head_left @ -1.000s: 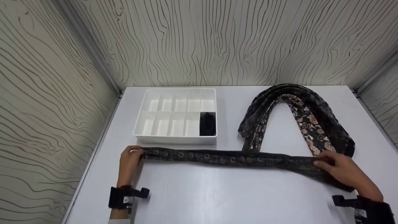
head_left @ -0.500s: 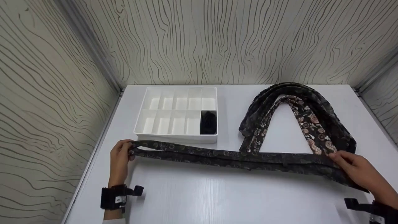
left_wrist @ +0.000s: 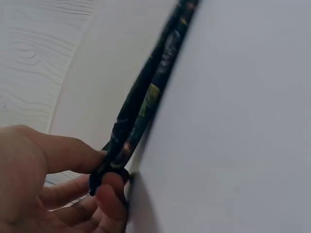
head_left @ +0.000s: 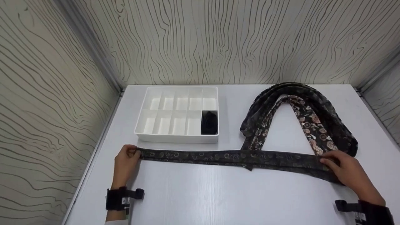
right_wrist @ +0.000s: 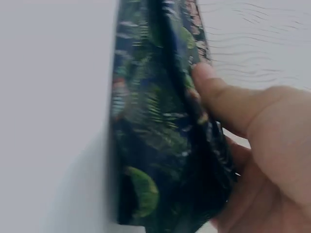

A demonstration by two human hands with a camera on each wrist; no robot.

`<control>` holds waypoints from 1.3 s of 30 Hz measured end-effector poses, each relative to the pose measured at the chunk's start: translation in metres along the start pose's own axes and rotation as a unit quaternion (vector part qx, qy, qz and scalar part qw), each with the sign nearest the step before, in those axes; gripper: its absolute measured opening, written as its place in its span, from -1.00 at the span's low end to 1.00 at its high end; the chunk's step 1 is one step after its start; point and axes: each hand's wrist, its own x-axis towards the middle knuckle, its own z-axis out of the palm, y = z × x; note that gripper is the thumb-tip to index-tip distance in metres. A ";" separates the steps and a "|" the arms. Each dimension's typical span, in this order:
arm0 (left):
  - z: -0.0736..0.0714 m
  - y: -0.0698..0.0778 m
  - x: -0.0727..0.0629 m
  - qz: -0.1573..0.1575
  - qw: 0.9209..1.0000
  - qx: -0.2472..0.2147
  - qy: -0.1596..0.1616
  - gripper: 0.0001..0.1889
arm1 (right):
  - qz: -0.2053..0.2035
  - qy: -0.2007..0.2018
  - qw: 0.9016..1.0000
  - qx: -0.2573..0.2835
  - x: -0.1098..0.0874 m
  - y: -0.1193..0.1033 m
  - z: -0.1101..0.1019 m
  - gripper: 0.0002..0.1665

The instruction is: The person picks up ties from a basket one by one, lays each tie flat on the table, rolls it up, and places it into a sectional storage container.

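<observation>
A dark patterned necktie (head_left: 218,157), folded lengthwise, stretches left to right between both hands in the head view. My left hand (head_left: 125,161) pinches its narrow folded end between thumb and fingers; in the left wrist view the tie's two layers (left_wrist: 138,104) run together away from the fingertips. At the wider end, my right hand (head_left: 345,168) grips the upper edge, thumb on the near side. The right wrist view shows leaf and green round motifs on the wide tie blade (right_wrist: 155,126). A small pointed tip (head_left: 247,167) pokes out below the middle.
Several other ties (head_left: 325,107) lie in an arch at the back right, a rose-patterned one (head_left: 315,125) innermost. A white divided box (head_left: 178,138) stands behind the stretched tie, with a dark bundle (head_left: 209,122) in its front right compartment.
The two layers of the tie sagged apart at the left half a second ago and now lie together. Both hands moved outward, then back inward, still holding the ends.
</observation>
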 end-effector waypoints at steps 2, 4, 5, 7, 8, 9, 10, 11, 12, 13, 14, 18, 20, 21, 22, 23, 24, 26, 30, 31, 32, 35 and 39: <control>0.000 0.001 -0.001 0.007 1.000 0.021 0.002 -0.62 | -0.021 0.022 0.999 -0.013 0.003 -0.005 0.004 -0.81; 0.000 0.003 -0.002 0.004 1.000 0.031 0.000 -0.60 | -0.049 0.061 0.996 -0.031 0.007 -0.015 0.008 -0.85; 0.000 0.005 -0.003 0.000 0.999 0.037 -0.002 -0.59 | -0.068 0.086 0.993 -0.036 0.009 -0.022 0.011 -0.86; 0.002 0.009 -0.003 -0.001 0.999 0.043 0.002 -0.58 | -0.096 0.127 0.987 -0.034 0.014 -0.042 0.016 -0.86; 0.003 0.011 -0.004 0.000 0.999 0.046 0.006 -0.58 | -0.110 0.140 0.984 -0.030 0.016 -0.054 0.020 -0.85; 0.006 0.013 -0.004 0.002 0.999 0.049 0.012 -0.60 | -0.124 0.144 0.982 -0.021 0.018 -0.067 0.025 -0.84; 0.008 0.014 -0.004 0.003 0.998 0.054 0.021 -0.62 | -0.139 0.140 0.980 -0.005 0.021 -0.081 0.032 -0.83; 0.011 0.016 -0.005 0.003 0.998 0.056 0.030 -0.64 | -0.152 0.127 0.980 0.009 0.024 -0.096 0.038 -0.82; 0.014 0.019 -0.007 0.009 0.997 0.059 0.041 -0.67 | -0.158 0.105 0.982 0.026 0.026 -0.110 0.045 -0.81; 0.018 0.021 -0.009 0.016 0.997 0.063 0.052 -0.70 | -0.161 0.084 0.983 0.040 0.028 -0.125 0.053 -0.80; 0.022 0.025 -0.012 0.022 0.996 0.068 0.061 -0.73 | -0.165 0.062 0.983 0.048 0.029 -0.138 0.060 -0.80; 0.038 0.036 -0.020 0.060 0.992 0.081 0.081 -0.83 | -0.157 -0.039 0.985 0.053 0.033 -0.171 0.084 -0.87; 0.042 0.038 -0.022 0.074 0.990 0.085 0.079 -0.83 | -0.154 -0.064 0.985 0.041 0.035 -0.178 0.092 -0.88; 0.044 0.039 -0.022 0.078 0.990 0.085 0.076 -0.82 | -0.152 -0.073 0.985 0.037 0.036 -0.179 0.095 -0.88; 0.045 0.039 -0.023 0.080 0.990 0.084 0.073 -0.81 | -0.149 -0.077 0.985 0.034 0.036 -0.180 0.097 -0.86; 0.045 0.039 -0.023 0.077 0.991 0.084 0.069 -0.79 | -0.147 -0.078 0.985 0.033 0.037 -0.181 0.099 -0.85; 0.045 0.039 -0.023 0.072 0.991 0.087 0.067 -0.77 | -0.146 -0.079 0.986 0.035 0.038 -0.181 0.101 -0.84; 0.046 0.039 -0.023 0.057 0.992 0.090 0.062 -0.71 | -0.142 -0.081 0.986 0.041 0.038 -0.181 0.103 -0.84; 0.047 0.040 -0.022 0.031 0.995 0.083 0.049 -0.66 | -0.142 -0.079 0.986 0.046 0.038 -0.179 0.104 -0.83; 0.049 0.041 -0.022 0.034 0.995 0.078 0.048 -0.69 | -0.142 -0.078 0.986 0.047 0.038 -0.179 0.105 -0.83; 0.050 0.042 -0.021 0.038 0.996 0.072 0.045 -0.71 | -0.142 -0.077 0.986 0.047 0.038 -0.178 0.105 -0.82; 0.056 0.046 -0.021 0.062 0.995 0.067 0.038 -0.71 | -0.145 -0.071 0.986 0.045 0.038 -0.178 0.105 -0.81; 0.062 0.051 -0.023 0.082 0.993 0.078 0.029 -0.68 | -0.148 -0.068 0.986 0.047 0.038 -0.177 0.106 -0.81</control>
